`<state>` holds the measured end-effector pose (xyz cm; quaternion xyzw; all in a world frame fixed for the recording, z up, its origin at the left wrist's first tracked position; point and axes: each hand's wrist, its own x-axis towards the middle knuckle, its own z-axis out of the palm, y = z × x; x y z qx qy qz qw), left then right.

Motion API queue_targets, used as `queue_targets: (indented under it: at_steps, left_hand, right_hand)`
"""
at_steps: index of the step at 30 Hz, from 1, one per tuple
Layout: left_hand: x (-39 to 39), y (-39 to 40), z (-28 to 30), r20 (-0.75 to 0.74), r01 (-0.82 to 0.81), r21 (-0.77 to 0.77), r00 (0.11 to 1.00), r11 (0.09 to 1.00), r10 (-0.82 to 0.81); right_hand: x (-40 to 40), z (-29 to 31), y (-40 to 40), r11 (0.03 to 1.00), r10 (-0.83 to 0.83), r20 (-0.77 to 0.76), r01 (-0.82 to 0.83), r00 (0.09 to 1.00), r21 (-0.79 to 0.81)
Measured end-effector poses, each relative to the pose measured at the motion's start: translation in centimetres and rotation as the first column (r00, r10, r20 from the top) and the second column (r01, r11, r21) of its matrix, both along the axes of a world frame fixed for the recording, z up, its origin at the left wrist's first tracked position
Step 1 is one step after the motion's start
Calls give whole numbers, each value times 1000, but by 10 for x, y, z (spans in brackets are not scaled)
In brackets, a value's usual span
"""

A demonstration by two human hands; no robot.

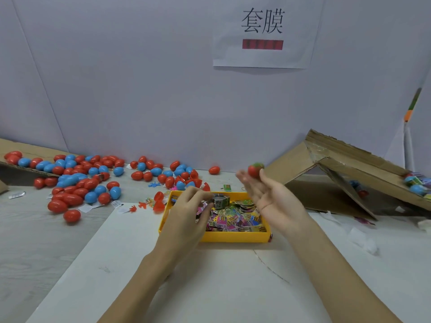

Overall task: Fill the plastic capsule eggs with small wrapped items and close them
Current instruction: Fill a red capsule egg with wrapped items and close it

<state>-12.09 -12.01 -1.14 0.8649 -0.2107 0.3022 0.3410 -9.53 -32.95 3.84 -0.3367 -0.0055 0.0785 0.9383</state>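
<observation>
A yellow tray (233,237) in the middle of the table holds several small colourful wrapped items (235,217). My left hand (189,210) reaches over the tray's left side and pinches a grey-green wrapped item (220,201) between thumb and fingers. My right hand (272,199) is raised above the tray's right side, palm turned left, fingers straight. A blurred red egg with a green end (255,170) sits at its fingertips; I cannot tell whether it touches them. Loose red and blue capsule eggs (77,183) lie in a heap at the left.
Open red egg halves (159,201) and small orange toy figures (133,209) lie left of the tray. A cardboard chute (349,164) at the right holds filled eggs (417,185). Another cardboard flap (28,150) is at the far left. White paper (210,276) covers the near table.
</observation>
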Motion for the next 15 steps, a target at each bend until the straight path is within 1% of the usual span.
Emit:
queue_targets:
  at_steps: [2,4,5,6,7,8,11,13,15]
  left_hand:
    - [0,0,-1,3,8,37,1000,999,-8]
    - [0,1,-2,-3,14,55,1000,998,-14]
    - [0,1,-3,-6,17,62,1000,998,-16]
    - [1,1,-4,-9,19,69,1000,997,-18]
    - [2,2,-4,-12,18,75,1000,997,-17]
    - [3,3,-5,-13,14,79,1000,997,-13]
    - [6,5,-6,-29,-7,79,1000,997,9]
    - [7,7,-7,-49,-21,81,998,996,25]
    - [8,9,-8,-68,-31,91,997,995,37]
  right_hand:
    - [18,23,-21,980,-143,-7,142,990,136]
    - [34,41,-44,916,-270,-40,269,962,297]
    - [39,46,-52,887,-300,-49,298,953,352]
    - [42,49,-58,878,-315,-50,311,948,364]
    - [43,47,-59,888,-319,-55,319,946,331]
    - [43,43,-57,912,-310,-59,315,949,263]
    - [34,17,-36,977,-214,-48,214,976,-5]
    - [22,-7,-17,981,-126,-38,119,991,-152]
    - [11,-27,1,943,-81,-21,69,997,-326]
